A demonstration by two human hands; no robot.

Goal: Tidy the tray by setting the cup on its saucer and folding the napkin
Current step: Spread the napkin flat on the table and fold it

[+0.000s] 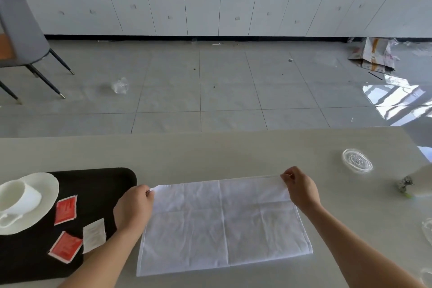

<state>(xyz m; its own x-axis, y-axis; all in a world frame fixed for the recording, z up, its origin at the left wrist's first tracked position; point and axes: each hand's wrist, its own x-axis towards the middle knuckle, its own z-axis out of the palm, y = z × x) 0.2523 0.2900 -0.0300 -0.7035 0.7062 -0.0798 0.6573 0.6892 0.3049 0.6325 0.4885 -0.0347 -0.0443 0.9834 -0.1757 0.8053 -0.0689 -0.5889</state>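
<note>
Head view: left hand (134, 206) and right hand (301, 190) are each pinching a far corner of the napkin (222, 224); pulling unevenly would likely be skewing the fold.

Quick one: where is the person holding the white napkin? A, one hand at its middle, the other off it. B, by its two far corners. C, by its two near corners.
B: the left hand and the right hand each pinch a far corner of the napkin, which lies spread on the table.
</note>
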